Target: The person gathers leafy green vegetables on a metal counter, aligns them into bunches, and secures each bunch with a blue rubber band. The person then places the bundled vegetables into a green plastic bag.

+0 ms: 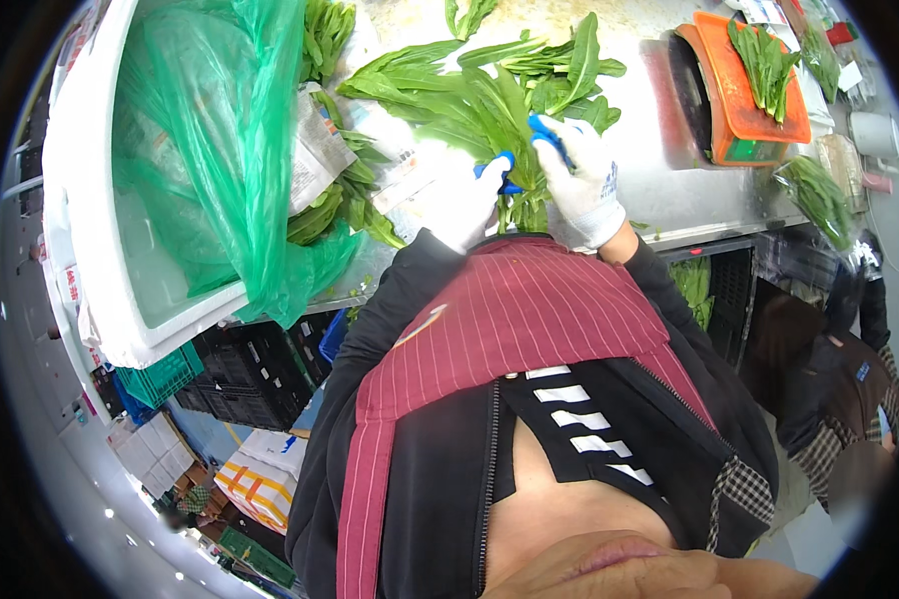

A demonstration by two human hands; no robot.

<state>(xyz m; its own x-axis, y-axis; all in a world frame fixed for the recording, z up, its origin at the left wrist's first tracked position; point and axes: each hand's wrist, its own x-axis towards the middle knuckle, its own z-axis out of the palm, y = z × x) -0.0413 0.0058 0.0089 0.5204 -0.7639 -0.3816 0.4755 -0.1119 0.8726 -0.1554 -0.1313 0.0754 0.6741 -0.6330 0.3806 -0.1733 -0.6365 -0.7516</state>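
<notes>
A bunch of long green leafy vegetables (494, 120) lies in front of me on the metal table, its stems towards my apron. My left hand (468, 198), in a white glove with blue fingertips, is closed around its lower part. Against the bunch's right side rests my right hand (580, 176), gloved alike, with the fingers curled. Whether it grips any leaves is hidden. Loose leaves (569, 71) of the same kind lie just beyond it. More leafy greens (359, 195), partly covered by newspaper (321, 153), are left of my left hand.
At left stands a white foam box (90, 224) lined with a green plastic bag (262, 150). An orange scale (753, 97) carries a bunch of greens (768, 67) at right. A bagged bunch (816, 198) is near the table's right end, close to another person (839, 374). Black crates (247, 374) stand below left.
</notes>
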